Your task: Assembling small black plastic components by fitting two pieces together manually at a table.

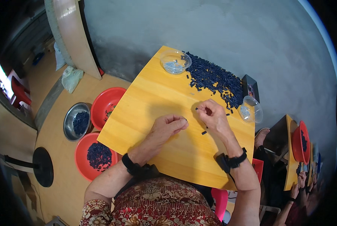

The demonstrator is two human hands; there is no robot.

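Note:
Over the middle of the yellow table (145, 109), my left hand (165, 129) is closed in a pinch; a dark speck of a small piece shows at its fingertips. My right hand (214, 117), to its right and a little farther off, pinches a small black cylindrical piece (197, 109) between thumb and forefinger. The hands are apart. One loose black piece (204, 132) lies on the wood below my right hand. Beyond it spreads a large heap of short black cylinders (213, 77). Clear plastic bowls with small shiny parts stand at the heap's left (175, 62) and right (250, 109).
A black tray (250, 87) sits by the heap. On the floor at left are two red basins (79, 160) and a steel bowl (67, 126), with black pieces in the bowl and nearer basin. At far right, other people's hands (302, 180) are at another table (290, 177).

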